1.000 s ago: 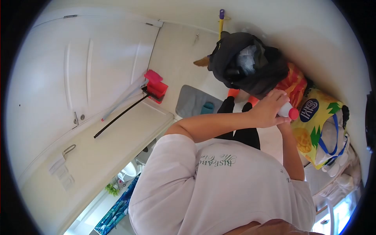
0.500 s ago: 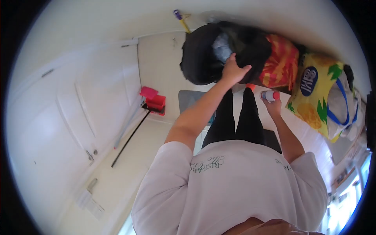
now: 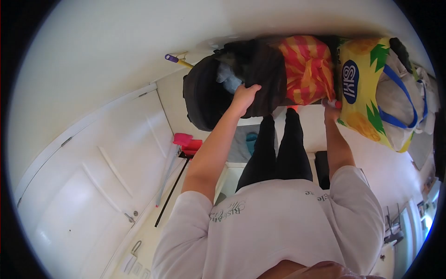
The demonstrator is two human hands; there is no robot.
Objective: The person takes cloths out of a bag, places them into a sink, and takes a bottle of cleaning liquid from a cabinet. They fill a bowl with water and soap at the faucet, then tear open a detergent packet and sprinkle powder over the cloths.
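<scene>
My left hand (image 3: 245,98) is closed on the rim of a black bag (image 3: 267,76), holding its mouth open. Inside the bag lies some clear, crumpled plastic (image 3: 227,76); the rest of the inside is dark. In my right hand (image 3: 331,114) is a small white bottle (image 3: 327,102) with a red cap, partly hidden by the fingers. It is beside a red and orange patterned bag (image 3: 306,69) and the near side of a yellow bag (image 3: 360,88) with a pineapple print.
A beige bag with blue handles (image 3: 397,100) stands right of the yellow one. To the left are a white door (image 3: 102,176), a red dustpan (image 3: 191,148) and a black-handled broom (image 3: 172,193). A purple-tipped yellow handle (image 3: 172,58) leans behind the black bag. Blue-green slippers (image 3: 251,142) lie by my legs.
The view has shifted and turned. My right hand has moved the bottle forward, up to the gap between the patterned bag and the yellow bag. My left hand stays on the black bag's rim.
</scene>
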